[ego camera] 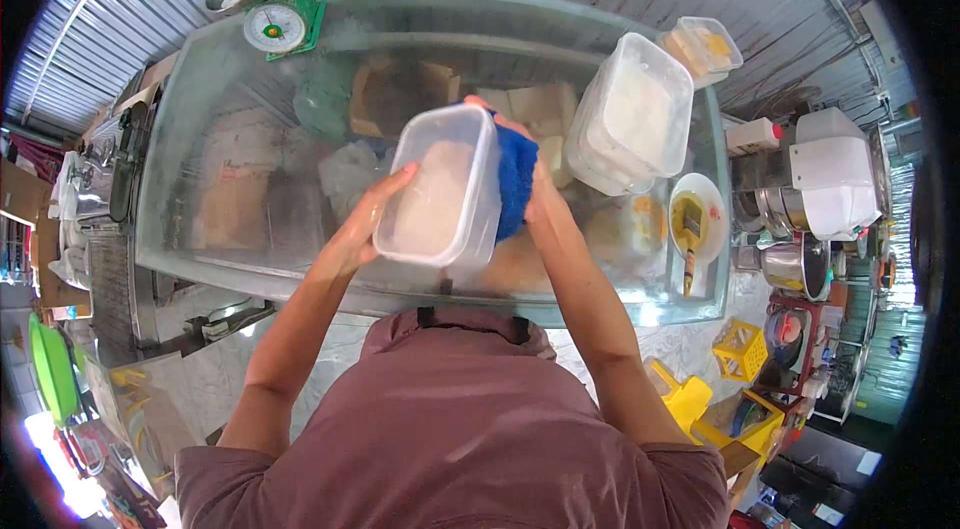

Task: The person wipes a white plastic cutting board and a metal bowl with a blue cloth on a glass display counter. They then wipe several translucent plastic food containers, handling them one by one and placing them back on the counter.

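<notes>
Between my hands I hold a clear plastic container [435,191], tilted above the glass-topped freezer [247,86]. A pale mass shows inside it, and a translucent lid seems to cover it. My left hand [375,218] grips the container's left side, thumb on the near face. On the other side my right hand [536,176] presses a blue cloth [516,180] against the container wall; some of its fingers are hidden behind the container and cloth. To the right of that hand rises a stack of similar plastic containers [630,116] with whitish contents.
A green dial scale [281,23] with a metal pan stands at the far left corner. Toward the right edge sit a white bowl [697,218] with a brush [690,236] in yellow liquid and smaller containers [701,49]. Yellow plastic stools [686,394] stand on the floor at right.
</notes>
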The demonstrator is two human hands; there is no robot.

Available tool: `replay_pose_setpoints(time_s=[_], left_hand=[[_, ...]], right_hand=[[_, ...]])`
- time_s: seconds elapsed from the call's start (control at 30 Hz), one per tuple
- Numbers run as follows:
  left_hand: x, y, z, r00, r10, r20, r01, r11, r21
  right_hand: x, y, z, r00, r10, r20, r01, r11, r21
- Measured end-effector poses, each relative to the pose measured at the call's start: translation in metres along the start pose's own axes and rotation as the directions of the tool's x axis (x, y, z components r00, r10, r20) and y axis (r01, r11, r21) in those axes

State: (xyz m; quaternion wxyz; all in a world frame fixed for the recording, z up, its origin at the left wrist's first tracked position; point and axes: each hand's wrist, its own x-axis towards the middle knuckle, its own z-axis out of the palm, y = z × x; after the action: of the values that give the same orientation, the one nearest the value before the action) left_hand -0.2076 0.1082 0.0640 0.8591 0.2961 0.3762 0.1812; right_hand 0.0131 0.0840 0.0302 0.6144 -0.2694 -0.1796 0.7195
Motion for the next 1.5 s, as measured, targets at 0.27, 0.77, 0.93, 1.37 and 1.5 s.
replay_pose_setpoints(time_s=[0.27, 0.77, 0.93, 1.37, 1.5], left_hand=[[0.025, -0.013, -0.031, 0.946, -0.264, 0.189, 0.288, 0.950, -0.117], [0.043, -0.025, -0.006, 0.959, 0.269, -0.084, -0.272, 0.807, -0.524], [0.046, -0.020, -0.017, 0.981, 0.132, -0.139, -0.183, 0.867, -0.464], [0.010, -0.002, -0.030, 0.992, 0.065, 0.113, -0.005, 0.886, -0.464], [0.004, 0.003, -0.024, 0.990, 0.059, 0.129, -0.008, 0.932, -0.362]], right_hand=[[-0.012, 0.014, 0.001, 0.957, 0.221, 0.188, -0.227, 0.974, 0.010], [-0.005, 0.025, -0.019, 0.803, -0.512, -0.305, 0.373, 0.831, -0.413], [-0.025, 0.049, 0.039, 0.616, -0.787, -0.032, 0.376, 0.330, -0.866], [0.007, -0.003, 0.060, 0.847, -0.365, 0.385, 0.518, 0.408, -0.752], [0.025, -0.009, 0.039, 0.946, -0.241, 0.215, 0.313, 0.851, -0.422]])
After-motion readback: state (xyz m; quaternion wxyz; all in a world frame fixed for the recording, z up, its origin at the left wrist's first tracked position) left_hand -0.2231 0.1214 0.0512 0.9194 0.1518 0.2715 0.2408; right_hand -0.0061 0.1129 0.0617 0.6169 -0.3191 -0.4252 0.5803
